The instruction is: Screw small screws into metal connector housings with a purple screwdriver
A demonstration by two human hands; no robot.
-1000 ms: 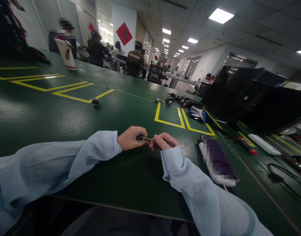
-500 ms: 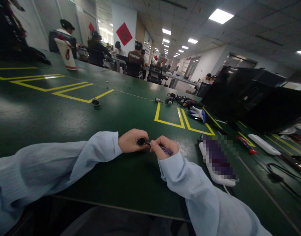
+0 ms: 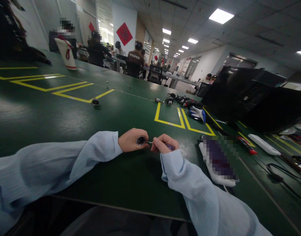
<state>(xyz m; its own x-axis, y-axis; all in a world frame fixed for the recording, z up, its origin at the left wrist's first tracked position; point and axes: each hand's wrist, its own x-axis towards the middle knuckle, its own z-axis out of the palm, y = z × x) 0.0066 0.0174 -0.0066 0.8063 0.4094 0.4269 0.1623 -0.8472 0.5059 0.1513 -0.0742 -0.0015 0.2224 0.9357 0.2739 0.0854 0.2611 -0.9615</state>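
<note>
Here, by the green tabletop's near edge, a round silver-rimmed part is being clasped by the left hand, a purple-handled tool by the right hand.

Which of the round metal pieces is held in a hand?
The round piece in the left hand; the similar piece by the yellow tape corner lies on the table.

- Left sleeve, lower left of the frame: pale blue, thin, loosely creased cloth, bunched toward a plain cuff.
- Right sleeve, lower right: matching pale blue, softly folded.
- Dark grey clothing, bottom centre, dimly visible.
</note>
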